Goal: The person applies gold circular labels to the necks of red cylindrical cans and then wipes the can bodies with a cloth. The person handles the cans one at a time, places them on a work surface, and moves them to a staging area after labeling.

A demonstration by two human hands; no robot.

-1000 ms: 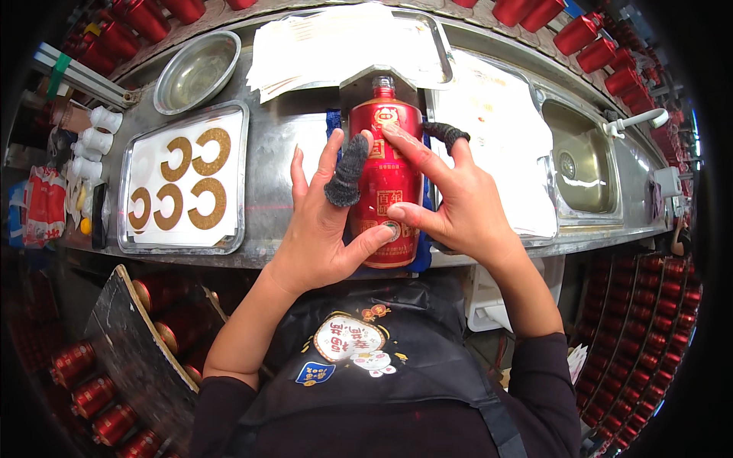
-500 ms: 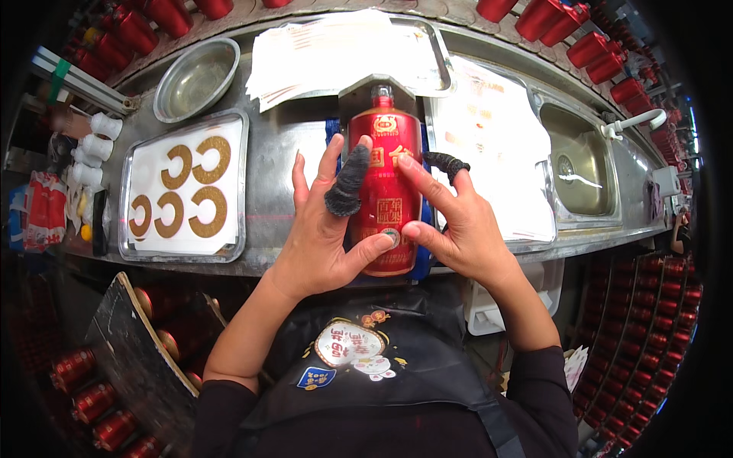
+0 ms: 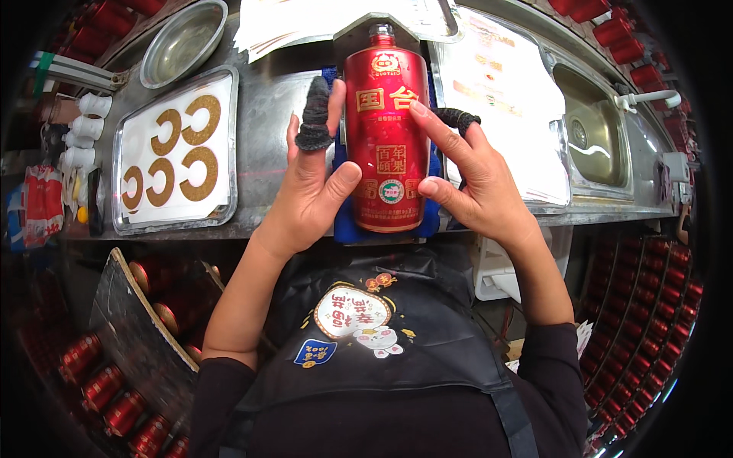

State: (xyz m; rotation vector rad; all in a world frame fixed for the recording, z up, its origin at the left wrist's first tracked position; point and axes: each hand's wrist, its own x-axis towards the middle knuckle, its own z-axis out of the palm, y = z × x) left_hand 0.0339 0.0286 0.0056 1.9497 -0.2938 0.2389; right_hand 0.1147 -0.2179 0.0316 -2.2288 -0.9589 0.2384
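Note:
A red bottle (image 3: 387,137) with gold lettering lies on its back on a blue cloth (image 3: 345,229), its neck pointing away from me. Near its lower end sits a small round green-and-white sticker (image 3: 392,191). My left hand (image 3: 309,187) hovers beside the bottle's left side, fingers apart and holding nothing. It wears a black knitted sleeve (image 3: 314,114) on one finger. On the other side, my right hand (image 3: 485,179) has its index fingertip and thumb at the bottle's right edge, fingers spread. A black sleeve (image 3: 458,120) covers one of its fingers too.
At the left, a metal tray (image 3: 231,164) carries white sheets with several gold C-shaped labels. Behind it stands a metal bowl (image 3: 183,47). Paper sheets (image 3: 504,114) lie at the right, beside a sink (image 3: 595,126) with a white tap (image 3: 649,99). Red bottles (image 3: 641,328) crowd both sides.
My left hand has drawn back to the left, its thumb off the bottle's lower front, uncovering the round sticker. My right hand stays by the right edge. The whole view has shifted slightly.

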